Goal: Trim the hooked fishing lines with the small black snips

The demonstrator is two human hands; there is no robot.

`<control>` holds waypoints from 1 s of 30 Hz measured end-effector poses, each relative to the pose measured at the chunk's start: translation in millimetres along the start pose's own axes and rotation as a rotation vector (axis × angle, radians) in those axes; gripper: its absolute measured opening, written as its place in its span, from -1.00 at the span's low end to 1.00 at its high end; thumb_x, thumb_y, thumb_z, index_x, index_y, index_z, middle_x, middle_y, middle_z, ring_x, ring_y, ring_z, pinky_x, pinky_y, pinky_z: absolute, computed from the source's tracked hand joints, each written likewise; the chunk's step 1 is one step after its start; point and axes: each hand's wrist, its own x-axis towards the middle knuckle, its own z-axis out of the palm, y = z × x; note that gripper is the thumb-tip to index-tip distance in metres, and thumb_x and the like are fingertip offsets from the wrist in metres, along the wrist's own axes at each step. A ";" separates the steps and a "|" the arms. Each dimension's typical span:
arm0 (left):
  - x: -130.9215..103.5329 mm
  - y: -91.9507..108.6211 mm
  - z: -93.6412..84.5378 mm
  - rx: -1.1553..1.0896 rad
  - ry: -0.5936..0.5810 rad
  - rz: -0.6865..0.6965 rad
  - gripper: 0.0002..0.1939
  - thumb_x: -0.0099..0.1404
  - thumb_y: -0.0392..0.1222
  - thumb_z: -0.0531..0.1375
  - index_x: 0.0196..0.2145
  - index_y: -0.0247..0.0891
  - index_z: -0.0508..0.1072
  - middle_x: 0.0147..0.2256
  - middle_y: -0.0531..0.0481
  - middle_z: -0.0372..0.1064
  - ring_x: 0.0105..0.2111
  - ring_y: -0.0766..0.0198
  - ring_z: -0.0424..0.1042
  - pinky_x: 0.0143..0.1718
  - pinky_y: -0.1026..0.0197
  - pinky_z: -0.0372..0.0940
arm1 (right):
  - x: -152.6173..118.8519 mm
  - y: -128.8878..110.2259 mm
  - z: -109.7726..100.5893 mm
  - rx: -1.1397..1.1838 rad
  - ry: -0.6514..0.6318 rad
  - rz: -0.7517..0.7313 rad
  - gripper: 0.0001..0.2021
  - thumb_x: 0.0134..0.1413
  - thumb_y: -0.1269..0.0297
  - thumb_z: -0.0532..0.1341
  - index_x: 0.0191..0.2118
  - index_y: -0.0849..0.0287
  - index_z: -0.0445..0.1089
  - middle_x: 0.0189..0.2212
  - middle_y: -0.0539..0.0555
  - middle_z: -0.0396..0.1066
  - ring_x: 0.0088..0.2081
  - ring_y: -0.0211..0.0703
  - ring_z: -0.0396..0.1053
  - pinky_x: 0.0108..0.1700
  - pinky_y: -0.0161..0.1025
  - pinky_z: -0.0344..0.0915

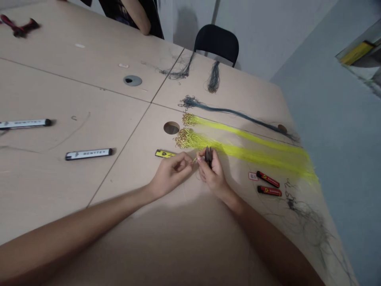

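Observation:
Above the table, my left hand (pixel 172 172) is closed in a pinch, close to my right hand (pixel 211 171). A short bit of yellow line (pixel 195 160) shows between the fingertips of both hands; any hook on it is too small to make out. Black thread snips (pixel 208 155) lie in my right hand, blades pointing away from me, while its thumb and finger pinch at the line. Just beyond is a bundle of gold hooks (pixel 184 138) with long yellow lines (pixel 253 155) spread to the right. A yellow lighter (pixel 164 153) lies partly behind my left hand.
A second yellow bundle (pixel 226 127) and a dark blue-green bundle (pixel 238 113) lie farther back. Red lighters (pixel 269 191) and tangled dark line (pixel 309 216) are at right, white lighter-like sticks (pixel 89 154) at left. A person's arm (pixel 137 16) rests at the far edge near a chair (pixel 217 41).

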 end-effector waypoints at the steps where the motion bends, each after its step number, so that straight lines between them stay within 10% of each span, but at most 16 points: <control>1: 0.0 0.4 -0.1 -0.001 -0.002 -0.003 -0.84 0.27 -0.29 0.12 -0.48 -0.28 0.32 -0.64 0.23 -0.05 -0.63 0.46 -0.03 -0.59 0.38 -0.05 | 0.0 0.8 0.2 0.001 -0.008 0.004 -0.74 0.15 0.06 0.23 -0.28 0.04 0.14 -0.48 -0.12 0.11 -0.69 -0.44 -0.12 -0.71 -0.35 -0.11; 30: -0.1 3.1 -0.1 -0.008 -0.027 -0.042 -0.79 0.30 -0.17 0.11 -0.48 -0.29 0.33 -0.64 0.22 0.00 -0.63 0.46 -0.02 -0.60 0.38 -0.05 | -1.5 7.8 -1.9 -0.062 -0.030 -0.002 -0.81 0.22 0.09 0.18 -0.24 0.04 0.18 -0.44 -0.11 0.14 -0.64 -0.45 -0.06 -0.66 -0.38 -0.07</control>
